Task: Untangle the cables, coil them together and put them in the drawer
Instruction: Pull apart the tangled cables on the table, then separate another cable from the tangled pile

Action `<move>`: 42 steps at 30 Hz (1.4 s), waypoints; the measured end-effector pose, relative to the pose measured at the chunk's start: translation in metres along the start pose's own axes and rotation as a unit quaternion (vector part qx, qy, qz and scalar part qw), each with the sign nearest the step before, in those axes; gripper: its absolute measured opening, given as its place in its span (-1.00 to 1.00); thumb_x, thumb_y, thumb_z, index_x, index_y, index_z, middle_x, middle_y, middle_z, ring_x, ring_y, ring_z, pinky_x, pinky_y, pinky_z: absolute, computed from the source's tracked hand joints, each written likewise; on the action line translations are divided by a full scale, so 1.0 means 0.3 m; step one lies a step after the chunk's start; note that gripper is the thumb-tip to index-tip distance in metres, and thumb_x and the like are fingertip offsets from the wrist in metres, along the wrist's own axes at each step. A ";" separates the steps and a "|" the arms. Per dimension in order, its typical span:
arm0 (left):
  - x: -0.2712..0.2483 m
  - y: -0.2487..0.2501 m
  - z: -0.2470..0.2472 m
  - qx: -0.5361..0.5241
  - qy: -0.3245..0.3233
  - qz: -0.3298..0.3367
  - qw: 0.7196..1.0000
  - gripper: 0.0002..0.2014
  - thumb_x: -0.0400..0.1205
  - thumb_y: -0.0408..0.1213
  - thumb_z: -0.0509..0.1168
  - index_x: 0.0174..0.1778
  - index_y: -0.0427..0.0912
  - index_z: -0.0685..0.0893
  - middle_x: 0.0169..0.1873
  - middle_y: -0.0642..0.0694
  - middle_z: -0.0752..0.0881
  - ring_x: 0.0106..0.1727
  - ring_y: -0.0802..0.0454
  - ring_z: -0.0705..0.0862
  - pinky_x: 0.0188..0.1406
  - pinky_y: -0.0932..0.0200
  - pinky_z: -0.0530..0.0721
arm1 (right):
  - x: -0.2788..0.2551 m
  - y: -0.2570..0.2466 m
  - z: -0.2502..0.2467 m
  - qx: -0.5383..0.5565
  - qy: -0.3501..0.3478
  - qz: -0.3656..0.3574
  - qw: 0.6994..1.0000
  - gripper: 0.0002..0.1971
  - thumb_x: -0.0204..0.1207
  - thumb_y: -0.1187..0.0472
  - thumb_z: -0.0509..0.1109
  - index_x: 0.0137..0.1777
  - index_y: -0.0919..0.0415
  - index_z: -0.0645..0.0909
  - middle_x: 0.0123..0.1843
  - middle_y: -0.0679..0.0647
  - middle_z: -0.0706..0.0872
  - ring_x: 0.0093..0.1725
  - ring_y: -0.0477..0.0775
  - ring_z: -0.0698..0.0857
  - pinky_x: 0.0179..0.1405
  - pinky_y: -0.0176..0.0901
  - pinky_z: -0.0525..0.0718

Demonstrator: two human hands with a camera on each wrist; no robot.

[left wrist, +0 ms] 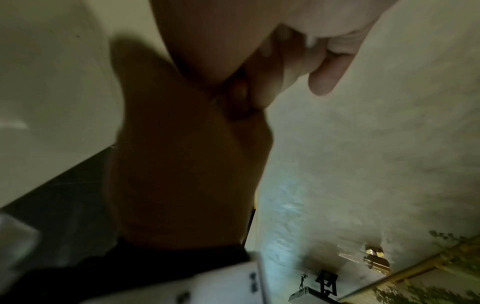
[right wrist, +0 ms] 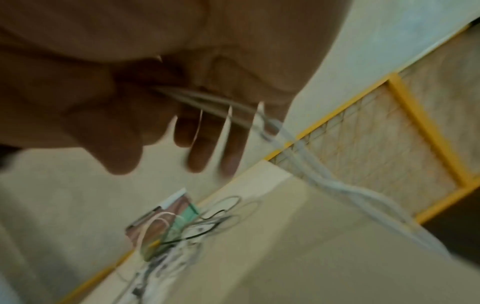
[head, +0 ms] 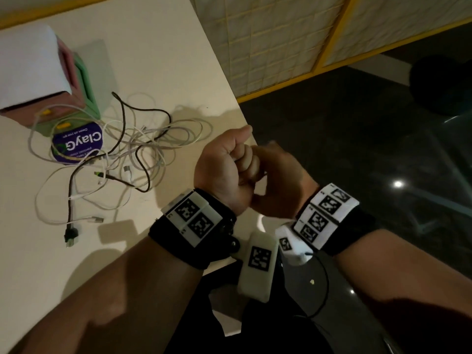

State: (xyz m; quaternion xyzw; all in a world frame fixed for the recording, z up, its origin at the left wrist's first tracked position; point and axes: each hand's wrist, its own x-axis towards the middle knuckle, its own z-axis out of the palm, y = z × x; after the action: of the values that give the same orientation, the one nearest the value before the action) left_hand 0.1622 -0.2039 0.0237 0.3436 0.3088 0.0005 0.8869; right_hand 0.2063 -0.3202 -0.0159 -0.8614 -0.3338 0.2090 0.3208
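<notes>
Left hand (head: pixel 224 162) clenched, right hand (head: pixel 278 172) against it, grasping white cable (right wrist: pixel 221 100). Wind even loops; tangle (head: pixel 122 152) lies left of hands, untouched.

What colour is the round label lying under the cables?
The round label is purple with white lettering; the head view shows it best.

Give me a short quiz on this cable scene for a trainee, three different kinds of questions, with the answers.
1. True or false: the cables already lie in the drawer unit.
2. Where are the left hand and right hand? A over the tangle; B together by the table edge; C inside a drawer.
3. Fill in: the darkest cable is ____, most others white.
Key: 1 false; 2 B; 3 black.
</notes>
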 end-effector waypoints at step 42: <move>-0.024 0.092 -0.451 -0.190 0.303 -0.036 0.933 -0.70 0.46 -0.43 0.10 -0.54 -0.09 0.18 -0.63 -0.05 0.17 -0.65 -0.04 0.16 -0.53 0.13 0.26 | 0.235 -0.192 0.345 -0.008 -0.128 0.048 0.991 -0.50 0.59 -0.29 0.10 -0.40 0.04 0.52 -0.43 -0.07 0.63 -0.33 0.00 0.63 -0.34 -0.13 0.51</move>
State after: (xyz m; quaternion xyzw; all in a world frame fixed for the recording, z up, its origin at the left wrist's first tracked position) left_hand 0.0881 -0.1020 -0.0331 0.1412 0.5694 0.1316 0.7991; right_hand 0.1701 -0.1946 -0.0594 -0.8450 -0.3321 0.3298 0.2586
